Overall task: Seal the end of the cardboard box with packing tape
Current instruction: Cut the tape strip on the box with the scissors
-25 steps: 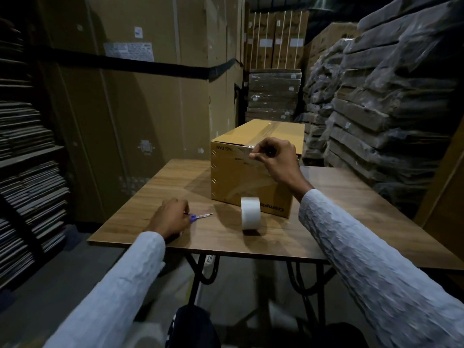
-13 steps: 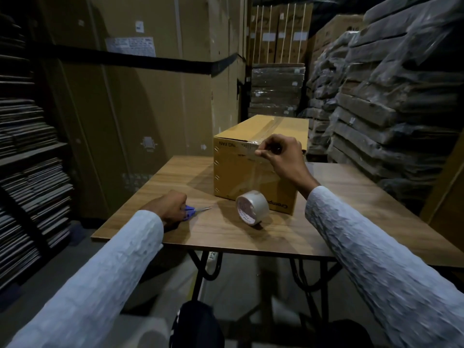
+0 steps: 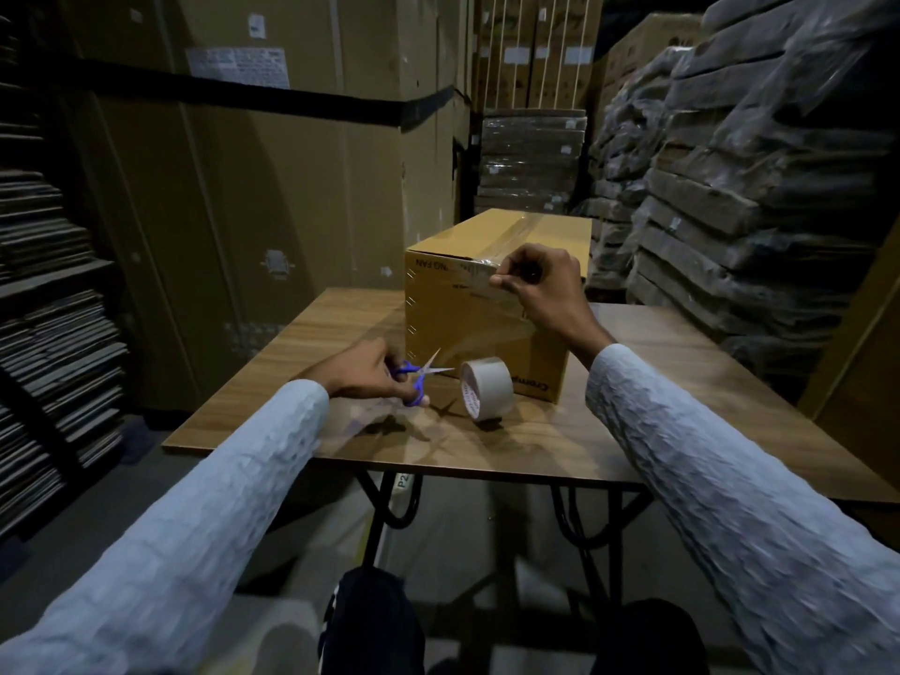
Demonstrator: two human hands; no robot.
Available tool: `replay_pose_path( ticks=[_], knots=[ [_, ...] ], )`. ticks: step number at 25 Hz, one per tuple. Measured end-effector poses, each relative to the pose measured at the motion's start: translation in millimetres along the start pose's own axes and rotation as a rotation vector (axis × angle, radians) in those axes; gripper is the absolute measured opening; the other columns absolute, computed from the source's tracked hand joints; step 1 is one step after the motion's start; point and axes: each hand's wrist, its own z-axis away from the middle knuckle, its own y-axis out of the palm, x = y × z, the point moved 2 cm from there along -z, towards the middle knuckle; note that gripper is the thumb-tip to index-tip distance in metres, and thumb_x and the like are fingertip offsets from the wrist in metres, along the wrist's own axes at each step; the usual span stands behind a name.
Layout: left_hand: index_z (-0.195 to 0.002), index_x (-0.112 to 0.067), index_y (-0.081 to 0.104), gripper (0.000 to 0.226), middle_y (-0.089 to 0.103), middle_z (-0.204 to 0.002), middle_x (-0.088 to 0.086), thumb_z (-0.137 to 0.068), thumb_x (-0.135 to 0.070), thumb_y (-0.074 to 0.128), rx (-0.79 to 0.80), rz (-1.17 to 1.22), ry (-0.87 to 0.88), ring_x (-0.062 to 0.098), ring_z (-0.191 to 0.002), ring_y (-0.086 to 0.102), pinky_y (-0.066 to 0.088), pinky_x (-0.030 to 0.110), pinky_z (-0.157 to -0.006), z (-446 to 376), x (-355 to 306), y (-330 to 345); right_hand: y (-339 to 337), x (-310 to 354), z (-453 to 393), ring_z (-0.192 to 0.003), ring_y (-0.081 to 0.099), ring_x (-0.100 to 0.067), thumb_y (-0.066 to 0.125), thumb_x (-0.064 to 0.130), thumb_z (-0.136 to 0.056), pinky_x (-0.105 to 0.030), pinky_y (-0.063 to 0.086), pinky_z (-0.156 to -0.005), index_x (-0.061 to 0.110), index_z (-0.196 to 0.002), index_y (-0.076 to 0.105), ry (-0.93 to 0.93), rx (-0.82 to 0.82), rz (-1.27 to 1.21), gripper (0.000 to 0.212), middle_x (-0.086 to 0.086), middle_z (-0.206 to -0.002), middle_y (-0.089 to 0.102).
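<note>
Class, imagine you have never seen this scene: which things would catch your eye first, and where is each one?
The cardboard box at the far middle of the wooden table draws the eye first, with the right hand pinching clear tape at its near top edge. In front stands a tape roll on edge, and left of it the left hand holds open blue-handled scissors.

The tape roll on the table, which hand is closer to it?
Left. The left hand, holding scissors, is just beside the tape roll; the right hand is up on the box.
</note>
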Motion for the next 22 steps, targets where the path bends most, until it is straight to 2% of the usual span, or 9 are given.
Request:
replay_pose_path(
  ticks=[3, 5, 7, 9, 12, 15, 18, 20, 22],
  knots=[
    [-0.091, -0.015, 0.068, 0.046, 0.071, -0.086, 0.007, -0.064, -0.051, 0.077, -0.047, -0.134, 0.104, 0.027, -0.081, 0.065, 0.051, 0.041, -0.069, -4, -18, 1, -1, 1, 0, -0.087, 0.068, -0.004, 0.077, 0.016, -0.089, -0.014, 0.055, -0.073, 0.015, -0.098, 0.072, 0.011, 0.004, 0.002, 0.010, 0.007, -0.091, 0.070],
    [-0.089, -0.014, 0.069, 0.043, 0.070, -0.084, 0.009, -0.066, -0.050, 0.072, -0.057, -0.210, 0.154, 0.030, -0.080, 0.065, 0.054, 0.045, -0.070, -9, -25, 0, -2, 2, 0, -0.088, 0.068, -0.004, 0.077, 0.017, -0.090, -0.014, 0.056, -0.074, 0.015, -0.099, 0.071, 0.010, 0.012, 0.004, 0.011, 0.006, -0.093, 0.070],
    [-0.089, -0.014, 0.070, 0.028, 0.069, -0.083, 0.009, -0.079, -0.040, 0.074, -0.056, -0.251, 0.193, 0.027, -0.077, 0.063, 0.051, 0.041, -0.067, -15, -30, 0, -1, 2, 0, -0.089, 0.067, -0.001, 0.076, 0.016, -0.090, -0.013, 0.056, -0.076, 0.016, -0.100, 0.071, 0.005, 0.022, 0.001, 0.012, 0.007, -0.094, 0.070],
    [-0.091, -0.012, 0.070, 0.023, 0.067, -0.082, 0.008, -0.087, -0.035, 0.073, -0.042, -0.320, 0.212, 0.025, -0.074, 0.061, 0.047, 0.034, -0.063, -23, -33, 0, -1, 1, 0, -0.088, 0.067, 0.002, 0.076, 0.014, -0.090, -0.011, 0.056, -0.077, 0.015, -0.101, 0.070, 0.007, 0.022, -0.008, 0.012, 0.008, -0.094, 0.069],
    [-0.085, -0.014, 0.069, 0.021, 0.062, -0.072, 0.002, -0.086, -0.034, 0.071, 0.018, -0.382, 0.215, 0.021, -0.066, 0.056, 0.042, 0.028, -0.056, -31, -35, 3, -1, 0, -1, -0.087, 0.067, 0.003, 0.076, 0.014, -0.090, -0.008, 0.053, -0.074, 0.017, -0.100, 0.070, 0.002, 0.022, -0.010, 0.013, 0.011, -0.092, 0.068],
    [-0.075, -0.017, 0.069, 0.017, 0.058, -0.064, 0.000, -0.086, -0.030, 0.071, 0.084, -0.393, 0.230, 0.017, -0.058, 0.052, 0.037, 0.022, -0.052, -35, -41, 2, -2, -1, -1, -0.089, 0.067, 0.000, 0.076, 0.015, -0.090, -0.012, 0.055, -0.076, 0.015, -0.101, 0.070, -0.007, 0.023, -0.012, 0.012, 0.008, -0.094, 0.069],
    [-0.085, -0.012, 0.070, 0.022, 0.062, -0.072, 0.003, -0.088, -0.034, 0.069, 0.112, -0.398, 0.233, 0.019, -0.066, 0.056, 0.044, 0.026, -0.059, -40, -46, -1, -1, -2, -2, -0.090, 0.068, -0.003, 0.076, 0.015, -0.090, -0.014, 0.056, -0.077, 0.013, -0.102, 0.070, -0.017, 0.027, -0.011, 0.013, 0.006, -0.095, 0.069],
    [-0.083, -0.022, 0.060, 0.023, 0.058, -0.078, 0.000, -0.085, -0.044, 0.067, 0.105, -0.426, 0.231, 0.021, -0.073, 0.058, 0.048, 0.031, -0.063, -45, -47, -1, 0, -2, -2, -0.091, 0.068, -0.004, 0.075, 0.016, -0.091, -0.014, 0.056, -0.078, 0.012, -0.103, 0.070, -0.019, 0.031, -0.009, 0.014, 0.005, -0.097, 0.070],
    [-0.086, -0.024, 0.052, 0.026, 0.053, -0.085, 0.000, -0.086, -0.046, 0.067, 0.100, -0.458, 0.211, 0.021, -0.078, 0.055, 0.045, 0.031, -0.064, -48, -48, 0, 0, -3, -3, -0.091, 0.068, -0.003, 0.075, 0.016, -0.091, -0.013, 0.055, -0.077, 0.012, -0.103, 0.070, -0.016, 0.032, -0.011, 0.014, 0.005, -0.096, 0.070]
  ],
)
